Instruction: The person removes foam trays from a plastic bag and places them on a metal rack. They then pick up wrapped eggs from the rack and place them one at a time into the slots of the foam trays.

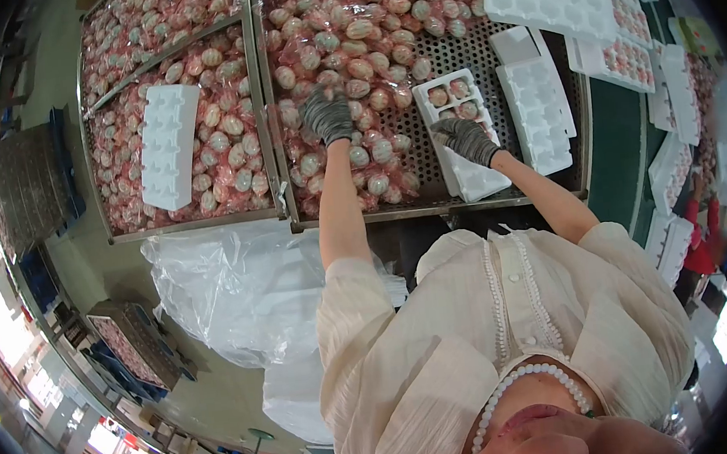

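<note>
My left hand point(326, 116), in a grey striped glove, reaches among the wrapped round items point(367, 67) heaped in the metal tray; its fingertips look bent, but what they hold is hard to make out. On the right, my right hand point(464, 139), gloved the same way, lies over a white foam tray point(476, 174) with its fingers spread. Several wrapped items point(458, 90) sit in cells at the far end of that foam tray. The perforated floor point(416, 136) of the metal tray shows around it.
Foam trays point(535, 112) lie right of my right hand, and another point(548, 3) lies beyond. Filled trays point(626, 61) stand at the right edge. One foam tray point(171, 147) rests on the left heap. Clear plastic sheeting point(234, 281) hangs below the table's near edge.
</note>
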{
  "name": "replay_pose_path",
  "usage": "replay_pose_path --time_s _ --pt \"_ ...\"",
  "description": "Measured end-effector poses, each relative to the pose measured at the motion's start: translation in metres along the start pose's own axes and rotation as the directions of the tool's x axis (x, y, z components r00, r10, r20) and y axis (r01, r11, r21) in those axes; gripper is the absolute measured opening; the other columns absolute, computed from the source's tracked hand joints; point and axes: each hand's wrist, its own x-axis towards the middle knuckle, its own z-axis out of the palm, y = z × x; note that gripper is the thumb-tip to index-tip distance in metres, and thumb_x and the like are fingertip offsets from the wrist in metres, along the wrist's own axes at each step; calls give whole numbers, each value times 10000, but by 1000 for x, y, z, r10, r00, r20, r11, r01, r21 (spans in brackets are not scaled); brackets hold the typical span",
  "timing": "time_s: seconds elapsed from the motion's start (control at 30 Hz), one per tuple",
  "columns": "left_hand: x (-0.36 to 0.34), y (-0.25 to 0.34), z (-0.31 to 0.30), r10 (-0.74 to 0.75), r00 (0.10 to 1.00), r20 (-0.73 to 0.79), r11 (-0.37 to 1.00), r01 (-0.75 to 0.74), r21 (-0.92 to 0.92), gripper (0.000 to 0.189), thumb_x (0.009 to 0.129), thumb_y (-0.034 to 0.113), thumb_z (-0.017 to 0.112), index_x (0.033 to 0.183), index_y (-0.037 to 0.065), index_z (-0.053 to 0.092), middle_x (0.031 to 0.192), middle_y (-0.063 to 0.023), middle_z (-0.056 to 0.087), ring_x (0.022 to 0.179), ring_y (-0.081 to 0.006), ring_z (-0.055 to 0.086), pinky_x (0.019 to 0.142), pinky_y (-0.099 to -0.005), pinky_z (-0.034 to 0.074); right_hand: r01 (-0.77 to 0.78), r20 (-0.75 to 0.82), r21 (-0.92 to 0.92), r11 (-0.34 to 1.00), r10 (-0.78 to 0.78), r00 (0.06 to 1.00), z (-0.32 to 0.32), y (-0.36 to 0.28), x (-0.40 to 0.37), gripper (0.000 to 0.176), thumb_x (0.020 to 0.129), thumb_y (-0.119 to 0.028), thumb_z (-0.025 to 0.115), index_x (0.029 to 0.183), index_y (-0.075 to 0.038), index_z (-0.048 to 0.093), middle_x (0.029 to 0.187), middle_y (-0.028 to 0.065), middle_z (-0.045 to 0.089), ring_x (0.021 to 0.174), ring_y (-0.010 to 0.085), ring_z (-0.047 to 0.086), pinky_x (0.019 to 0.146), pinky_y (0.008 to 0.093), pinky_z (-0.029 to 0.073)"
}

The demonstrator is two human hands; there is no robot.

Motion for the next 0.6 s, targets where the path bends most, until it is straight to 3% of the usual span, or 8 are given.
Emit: replay_pose_path --time_s 0.07,0.13,0.17,0.23,0.33,0.4,0.53,0.6 --pt "-11 -17 22 -21 993 -117 961 -12 -276 427 760 310 559 1078 34 492 1028 -138 543 768 -282 542 777 -384 390 -210 78 369 905 195 978 -20 -16 -9 268 817 -216 501 1016 -42 546 926 89 589 856 190 553 767 290 430" --pt "-38 -22 38 -224 957 186 25 197 -980 453 709 206 619 1096 27 465 1012 -166 531 831 -277 553 762 -381 444 -180 -39 539 823 237 971 1 4 -7 275 810 -184 520 1042 -37 528 930 62 585 854 145 540 767 267 425" --pt "-68 -19 40 -7 1000 -5 700 1 -714 472 729 201 607 1120 -1 436 1058 -177 513 889 -289 535 809 -345 426 -51 -167 571 820 176 970 1 -2 -4 305 799 -198 545 1056 -35 516 945 65 580 862 144 537 769 270 425" --pt "-95 2 50 205 972 -112 867 -234 -441 484 730 194 608 1134 -2 427 1078 -177 504 923 -299 519 832 -336 411 105 -299 642 760 121 947 4 -6 0 377 773 -224 594 1080 -31 495 979 70 564 878 146 529 773 275 423" --pt "-139 54 58 299 940 -162 913 -331 -237 418 755 162 588 1121 6 459 1066 -134 526 979 -242 495 870 -297 373 -117 -106 631 767 235 966 1 1 -9 496 738 -287 636 1114 -18 456 1036 95 526 910 170 516 788 287 422" --pt "-161 86 51 101 955 281 271 245 -931 322 785 113 533 1081 -3 481 1056 -128 499 939 -198 478 836 -296 380 -119 -119 592 797 232 965 4 13 -26 539 727 -314 644 1133 -20 445 1039 107 523 927 167 510 812 288 413" --pt "-211 91 79 244 955 169 590 -8 -807 290 807 59 493 1090 -1 483 1158 -86 456 963 -165 471 858 -286 366 -192 11 734 651 271 962 17 45 -67 542 731 -294 640 1152 -22 433 1054 98 516 949 167 501 840 281 396" --pt "-235 114 64 323 938 124 755 -177 -631 340 791 37 499 1124 -1 445 1132 -119 463 991 -191 464 880 -304 359 300 -259 396 868 -208 943 47 77 -80 411 766 -205 599 1104 -14 466 1057 65 517 939 120 485 806 266 413"
